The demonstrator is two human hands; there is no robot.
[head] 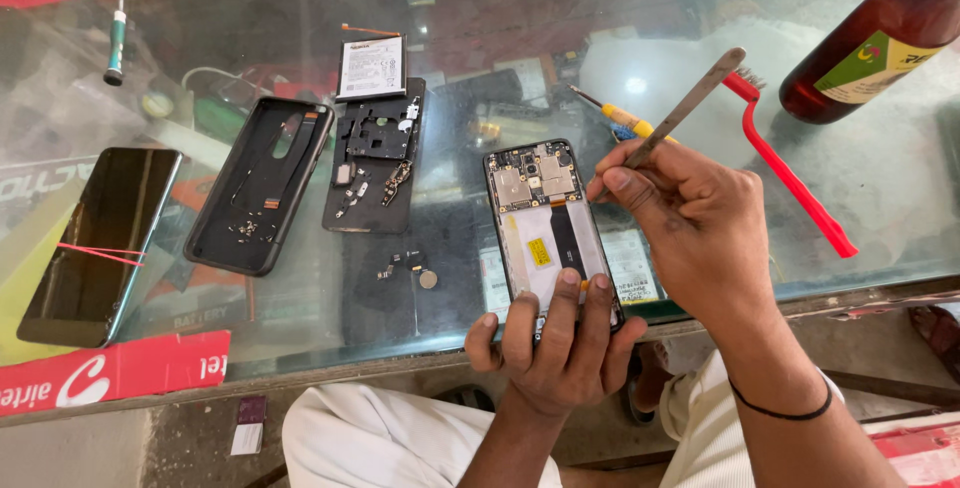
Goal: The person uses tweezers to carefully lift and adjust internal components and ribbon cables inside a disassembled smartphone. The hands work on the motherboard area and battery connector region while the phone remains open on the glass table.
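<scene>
Opened phone (548, 220), back off and boards bare, sits at the near edge of the glass counter (700, 8). My left hand (553, 348) is curled around its near end, holding it. My right hand (690, 218) pinches metal tweezers (690, 103) closed-fisted, tips just beside the phone's far right corner. Left of it lie a back cover (262, 183) and battery (372, 68).

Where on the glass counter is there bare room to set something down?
Free: between the red plastic brush and the brown glass bottle, and along the far edge. Crowded: from the black back cover to the opened phone.
</scene>
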